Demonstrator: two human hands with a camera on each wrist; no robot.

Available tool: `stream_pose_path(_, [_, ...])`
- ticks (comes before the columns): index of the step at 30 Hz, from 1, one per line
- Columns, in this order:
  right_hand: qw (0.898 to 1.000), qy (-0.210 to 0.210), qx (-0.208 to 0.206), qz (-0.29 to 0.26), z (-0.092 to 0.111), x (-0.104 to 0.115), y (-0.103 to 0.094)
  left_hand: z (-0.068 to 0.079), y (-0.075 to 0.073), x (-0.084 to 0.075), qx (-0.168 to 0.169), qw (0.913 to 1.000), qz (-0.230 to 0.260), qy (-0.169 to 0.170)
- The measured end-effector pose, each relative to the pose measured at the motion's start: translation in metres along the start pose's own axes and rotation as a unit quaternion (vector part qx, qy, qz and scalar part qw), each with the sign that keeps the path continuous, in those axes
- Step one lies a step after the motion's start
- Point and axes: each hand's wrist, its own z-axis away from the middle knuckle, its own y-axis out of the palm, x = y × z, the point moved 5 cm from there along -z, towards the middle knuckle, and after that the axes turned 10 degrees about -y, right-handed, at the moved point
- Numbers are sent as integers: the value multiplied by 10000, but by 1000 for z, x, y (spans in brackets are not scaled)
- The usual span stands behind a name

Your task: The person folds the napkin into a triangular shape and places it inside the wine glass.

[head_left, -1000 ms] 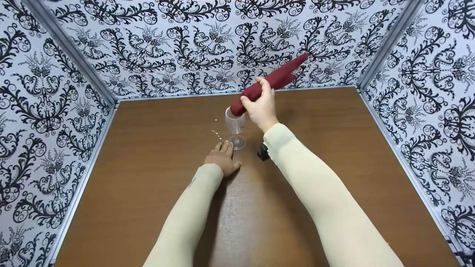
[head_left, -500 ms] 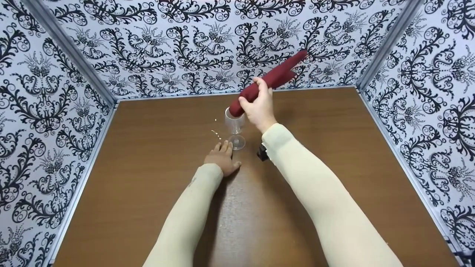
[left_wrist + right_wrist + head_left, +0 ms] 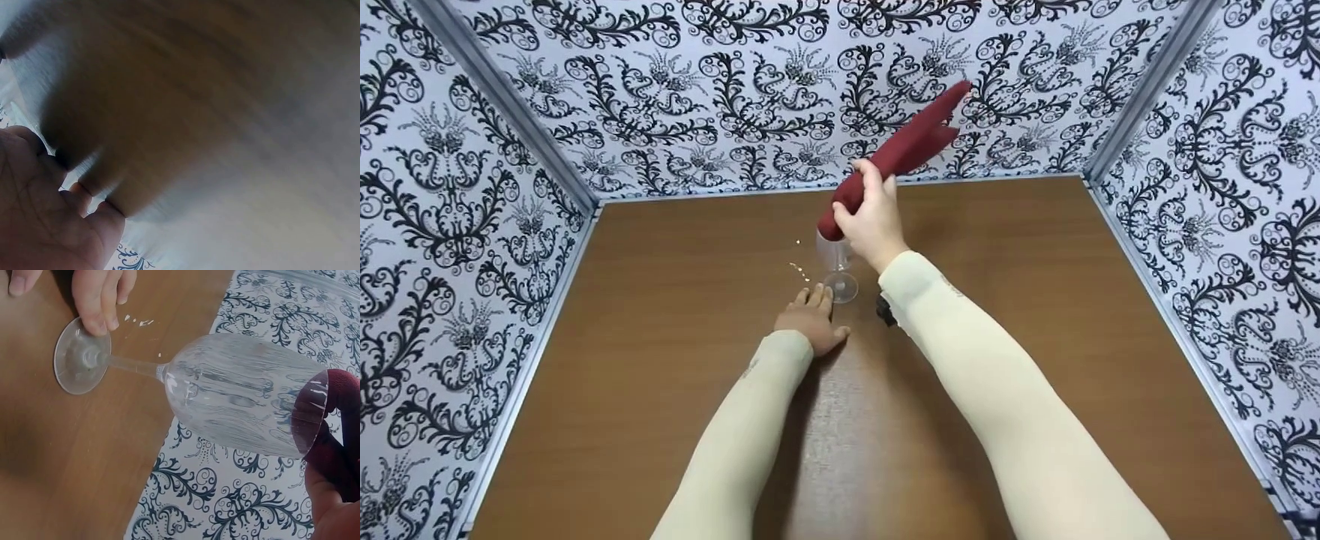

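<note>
A clear wine glass [image 3: 834, 256] stands upright on the wooden table. My left hand [image 3: 808, 322] lies flat, palm down, its fingertips reaching the glass's round foot [image 3: 81, 363]; the right wrist view has a finger resting on that foot. With thumb and fingers, my right hand [image 3: 876, 223] grips a rolled dark red cloth napkin [image 3: 913, 142] near its lower end. The napkin slants up to the right, its top split into two points. Its rounded lower end sits just inside the glass's mouth, seen through the bowl [image 3: 236, 396] in the right wrist view.
Small pale bits [image 3: 799, 270] lie on the wooden table [image 3: 682, 300] left of the glass. Black-and-white patterned walls [image 3: 675, 97] with grey corner posts enclose the table at the back and sides. A small black device [image 3: 886, 310] shows below the right wrist.
My right hand has moved slightly left and down, tilting the napkin more upright. Its lower end has dropped a little into the glass's mouth. The left hand and glass have stayed put.
</note>
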Motion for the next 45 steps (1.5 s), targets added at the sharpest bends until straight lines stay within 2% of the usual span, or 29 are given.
stream_pose_path(9, [9993, -26, 184, 323, -1, 2, 5, 1, -2, -1, -17, 10000, -28, -45])
stream_pose_path(20, [9915, -742, 299, 1030, 0, 11, 13, 1, -2, -1, 21, 10000, -59, -58])
stream_pose_path(24, [9883, -868, 354, 1206, 1, 13, 15, -1, 0, 0, 60, 9999, -70, -45])
stream_pose_path(30, [9939, -514, 389, 899, 1, 11, 13, 0, 0, 0, 178, 9998, -86, -44])
stream_pose_path(38, [9955, 25, 757, 561, 1, 12, 10, 3, -3, -1, 133, 9998, -122, -25])
stream_pose_path(45, [9968, 243, 664, 367, 1, 9, 6, 1, -3, 0, 69, 9999, -138, 8])
